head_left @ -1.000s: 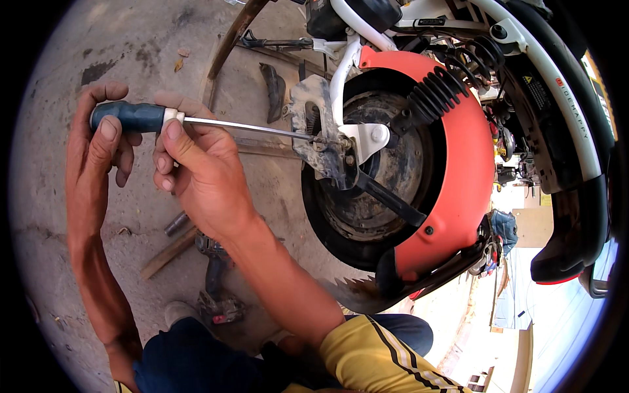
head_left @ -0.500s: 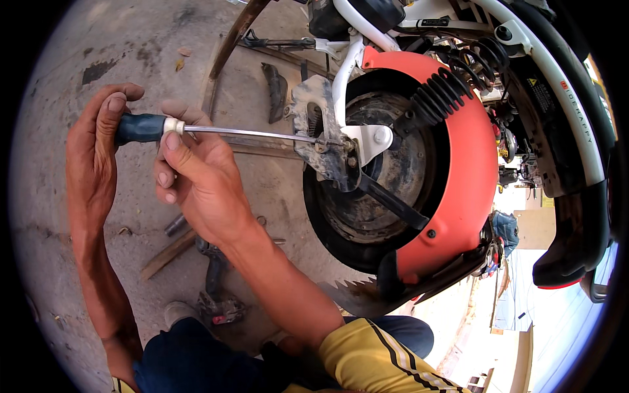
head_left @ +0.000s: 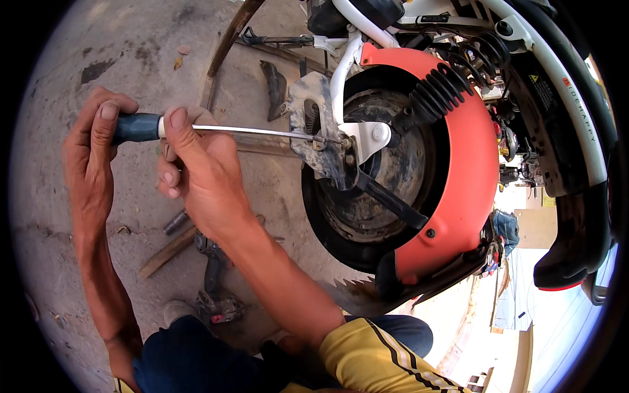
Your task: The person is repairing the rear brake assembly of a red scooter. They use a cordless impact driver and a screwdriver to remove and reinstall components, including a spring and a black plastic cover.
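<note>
My left hand (head_left: 93, 137) is wrapped round the blue handle (head_left: 136, 128) of a long screwdriver, with its thumb upright along it. My right hand (head_left: 203, 170) pinches the screwdriver near the pale collar where handle meets shaft, thumb uppermost. The steel shaft (head_left: 255, 131) runs rightward to a small fastener on a dirty metal bracket (head_left: 308, 98); the exact tip contact is hard to make out. The bracket sits beside a white frame plate (head_left: 370, 141) and a black wheel (head_left: 327, 229) under a red mudguard (head_left: 468, 170), with a black coil spring (head_left: 436, 95) above.
A power drill (head_left: 213, 272), a metal tube (head_left: 177, 223) and a wooden bar (head_left: 164, 255) lie on the concrete floor (head_left: 65, 170) below my hands. A curved rusty bar (head_left: 226, 46) stands at top. The vehicle's white-and-black frame (head_left: 576, 124) fills the right side.
My left hand has shifted slightly on the handle, its thumb now pointing more upward. My right thumb has moved up over the collar onto the start of the shaft. The screwdriver stays against the bracket.
</note>
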{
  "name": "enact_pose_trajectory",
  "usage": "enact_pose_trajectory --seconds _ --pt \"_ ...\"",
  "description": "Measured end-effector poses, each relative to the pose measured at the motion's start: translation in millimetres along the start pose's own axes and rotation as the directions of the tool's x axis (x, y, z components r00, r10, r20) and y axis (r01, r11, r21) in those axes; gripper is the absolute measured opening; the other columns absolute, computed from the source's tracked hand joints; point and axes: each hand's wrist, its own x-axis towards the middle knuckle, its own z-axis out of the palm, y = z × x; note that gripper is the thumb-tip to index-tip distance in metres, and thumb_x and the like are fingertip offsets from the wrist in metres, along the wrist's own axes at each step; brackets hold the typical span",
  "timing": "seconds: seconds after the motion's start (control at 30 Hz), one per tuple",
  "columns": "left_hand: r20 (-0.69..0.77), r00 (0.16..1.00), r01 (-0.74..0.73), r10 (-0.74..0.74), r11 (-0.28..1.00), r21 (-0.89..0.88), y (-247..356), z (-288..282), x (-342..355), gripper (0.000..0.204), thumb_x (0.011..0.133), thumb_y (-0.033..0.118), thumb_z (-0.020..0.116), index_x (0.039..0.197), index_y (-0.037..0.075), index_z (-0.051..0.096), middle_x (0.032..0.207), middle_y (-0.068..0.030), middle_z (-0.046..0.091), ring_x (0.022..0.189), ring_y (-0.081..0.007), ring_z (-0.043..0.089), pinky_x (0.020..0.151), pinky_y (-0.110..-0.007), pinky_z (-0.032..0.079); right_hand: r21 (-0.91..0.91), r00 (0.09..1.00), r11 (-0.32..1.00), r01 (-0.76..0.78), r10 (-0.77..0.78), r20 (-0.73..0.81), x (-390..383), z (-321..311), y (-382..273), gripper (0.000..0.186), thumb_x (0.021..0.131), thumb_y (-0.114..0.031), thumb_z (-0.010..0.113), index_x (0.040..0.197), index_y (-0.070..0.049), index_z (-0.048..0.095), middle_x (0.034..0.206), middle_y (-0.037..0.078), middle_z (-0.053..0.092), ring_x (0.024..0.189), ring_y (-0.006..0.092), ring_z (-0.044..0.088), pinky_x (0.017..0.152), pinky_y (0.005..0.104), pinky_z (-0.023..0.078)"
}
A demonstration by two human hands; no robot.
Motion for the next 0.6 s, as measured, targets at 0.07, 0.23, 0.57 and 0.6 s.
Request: enact_pose_trajectory --seconds 0.07,0.23,0.57,0.6 --pt "-0.131 0.953 -0.277 0.272 0.961 -0.018 2.6 3.7 -3.4 0.04 0.102 0.043 0.073 0.117 0.007 0.066 0.114 -0.0054 0.063 0.103 -0.0144 0.062 0.088 -0.029 0.052 -0.075 0.994 0.992 -0.104 0.107 0.038 4.6 -3.1 -1.0 0.034 0.105 -0.035 0.07 0.121 -0.006 0.062 0.083 0.001 0.059 0.064 0.0077 0.052 0.053 0.0236 0.041" --pt "-0.049 0.982 -0.187 0.181 0.914 -0.36 21.2 15.1 -11.7 0.038 0.097 0.035 0.08 0.121 0.008 0.067 0.125 -0.0057 0.062 0.115 -0.017 0.063 0.091 -0.029 0.053 -0.041 0.999 0.999 0.035 -0.034 0.033 0.2 4.3 -6.8 0.04 0.104 -0.044 0.07 0.114 -0.007 0.06 0.08 0.001 0.059 0.059 0.0076 0.052 0.05 0.0236 0.039" --pt "-0.141 0.865 -0.494 0.481 0.865 -0.084 -0.9 7.3 -6.1 0.03 0.11 0.035 0.061 0.123 0.009 0.067 0.115 -0.0039 0.06 0.085 -0.0101 0.057 0.074 -0.026 0.049 -0.101 0.997 0.993 -0.066 0.07 0.036 -3.1 -0.7 3.4 0.037 0.106 -0.037 0.069 0.122 -0.005 0.06 0.085 0.002 0.059 0.065 0.0083 0.055 0.051 0.0237 0.039" --pt "-0.157 0.875 -0.479 0.459 0.867 -0.135 8.6 12.9 -6.2 0.028 0.11 0.033 0.06 0.123 0.009 0.067 0.115 -0.0039 0.059 0.085 -0.0105 0.056 0.076 -0.027 0.049 -0.112 0.998 0.993 -0.044 0.049 0.035 -2.4 -0.4 5.6 0.036 0.106 -0.036 0.069 0.121 -0.004 0.06 0.086 0.002 0.059 0.066 0.0083 0.055 0.051 0.0239 0.039"
